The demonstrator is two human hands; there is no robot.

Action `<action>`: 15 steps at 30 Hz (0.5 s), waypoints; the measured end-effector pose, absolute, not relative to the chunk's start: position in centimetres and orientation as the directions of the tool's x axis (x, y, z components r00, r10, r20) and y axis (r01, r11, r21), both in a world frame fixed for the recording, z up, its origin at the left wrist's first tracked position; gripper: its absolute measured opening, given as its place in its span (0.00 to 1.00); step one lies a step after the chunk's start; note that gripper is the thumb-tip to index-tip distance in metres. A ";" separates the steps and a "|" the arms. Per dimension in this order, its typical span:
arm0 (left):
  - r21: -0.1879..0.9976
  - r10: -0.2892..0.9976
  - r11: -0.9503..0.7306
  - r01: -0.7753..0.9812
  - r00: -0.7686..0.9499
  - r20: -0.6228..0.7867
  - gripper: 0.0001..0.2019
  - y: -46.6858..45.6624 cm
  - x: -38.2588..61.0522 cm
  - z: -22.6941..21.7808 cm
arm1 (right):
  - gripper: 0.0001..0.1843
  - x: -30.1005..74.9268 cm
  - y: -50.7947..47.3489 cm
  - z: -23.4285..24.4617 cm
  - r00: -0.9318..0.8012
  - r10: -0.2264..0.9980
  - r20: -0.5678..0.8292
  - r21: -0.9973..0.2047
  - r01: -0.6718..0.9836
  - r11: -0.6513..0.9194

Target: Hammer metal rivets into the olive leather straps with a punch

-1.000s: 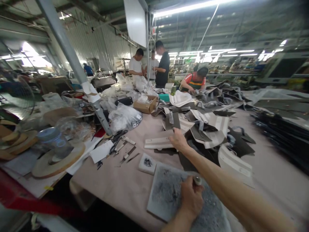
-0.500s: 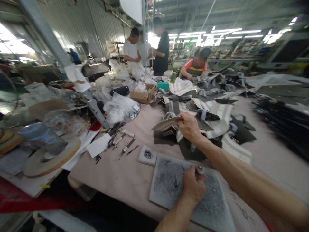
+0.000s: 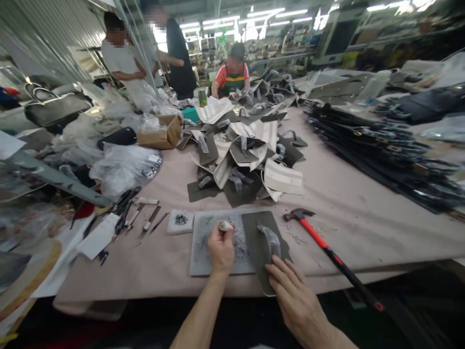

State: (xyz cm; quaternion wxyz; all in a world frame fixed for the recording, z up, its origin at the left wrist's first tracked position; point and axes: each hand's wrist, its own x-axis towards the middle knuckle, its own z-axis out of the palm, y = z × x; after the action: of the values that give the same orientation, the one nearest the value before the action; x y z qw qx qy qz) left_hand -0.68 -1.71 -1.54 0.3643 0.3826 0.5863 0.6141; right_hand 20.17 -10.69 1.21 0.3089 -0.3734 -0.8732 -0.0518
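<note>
My left hand (image 3: 221, 249) is closed around a short metal punch (image 3: 225, 226), its round end showing above my fingers. The hand rests over a scuffed grey board (image 3: 203, 252); the punch's lower end is hidden. My right hand (image 3: 290, 286) grips the lower right edge of a dark grey panel (image 3: 256, 242), fingers on top and thumb out of sight. The panel bears a plastic-wrapped handle (image 3: 271, 241) and overlaps the board's right part. To the right lies a claw hammer (image 3: 316, 235) with a red and black shaft.
Beyond the board lies a pile of similar panels (image 3: 241, 189). A small white pad (image 3: 180, 221) with dark bits sits left of the board, near slim tools (image 3: 149, 220). A carton (image 3: 162, 133) and black straps (image 3: 381, 150) stand farther back. Co-workers are behind the table.
My right hand has come back from the pile to the board's right side with a panel, handle side now up. The left hand still holds the punch. My view has turned right.
</note>
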 end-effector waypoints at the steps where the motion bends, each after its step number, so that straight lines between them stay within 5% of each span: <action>1: 0.998 0.921 -0.059 -0.004 -0.386 0.053 0.10 -1.0 -0.5 -1.1 | 0.20 19.7 -11.1 0.6 -0.509 0.635 0.581 -0.162 0.693 0.703; 10: 0.982 0.999 -0.035 -0.183 -0.040 0.028 0.17 5.4 3.7 -1.4 | 0.20 15.6 -12.7 -2.2 -0.393 0.711 0.583 -0.363 0.656 0.661; 15: 0.979 0.999 -0.019 -0.202 0.030 0.026 0.15 4.9 3.2 -2.2 | 0.14 16.9 -12.7 0.3 -0.442 0.720 0.535 -0.451 0.572 0.686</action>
State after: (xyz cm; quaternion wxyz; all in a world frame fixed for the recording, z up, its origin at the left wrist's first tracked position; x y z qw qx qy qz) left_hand 3.16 4.88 -2.17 0.5505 0.4604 0.4327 0.5457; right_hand 16.89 -12.74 0.31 0.3636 -0.3832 -0.8430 0.1020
